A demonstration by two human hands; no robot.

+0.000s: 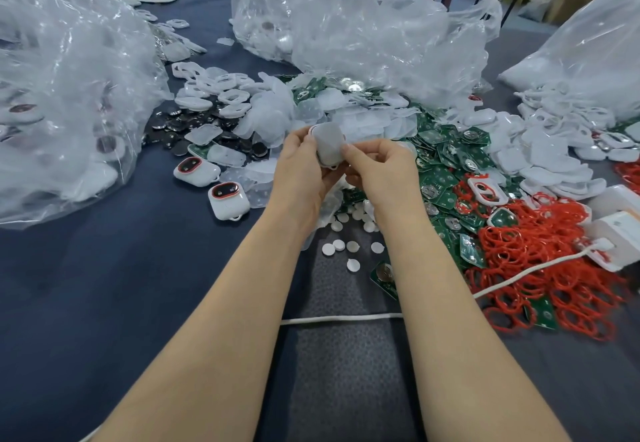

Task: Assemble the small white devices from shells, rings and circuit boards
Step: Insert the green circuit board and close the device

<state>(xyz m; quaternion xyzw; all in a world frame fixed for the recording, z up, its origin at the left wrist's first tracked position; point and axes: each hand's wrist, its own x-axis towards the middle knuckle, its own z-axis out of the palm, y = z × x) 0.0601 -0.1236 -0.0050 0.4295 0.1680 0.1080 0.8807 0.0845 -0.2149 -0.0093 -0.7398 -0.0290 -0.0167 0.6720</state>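
Both hands hold one small white device up over the middle of the table. My left hand grips its left side, and a red rim shows at its top left corner. My right hand pinches its right edge with thumb and forefinger. Two assembled devices with red rings lie to the left on the blue cloth. Green circuit boards are heaped to the right, red rings further right, white shells behind them. Translucent covers pile up behind my hands.
Large clear plastic bags of parts stand at left, centre back and right. Dark round discs lie left of centre, small white discs under my wrists. A white cord crosses the cloth near a white box.
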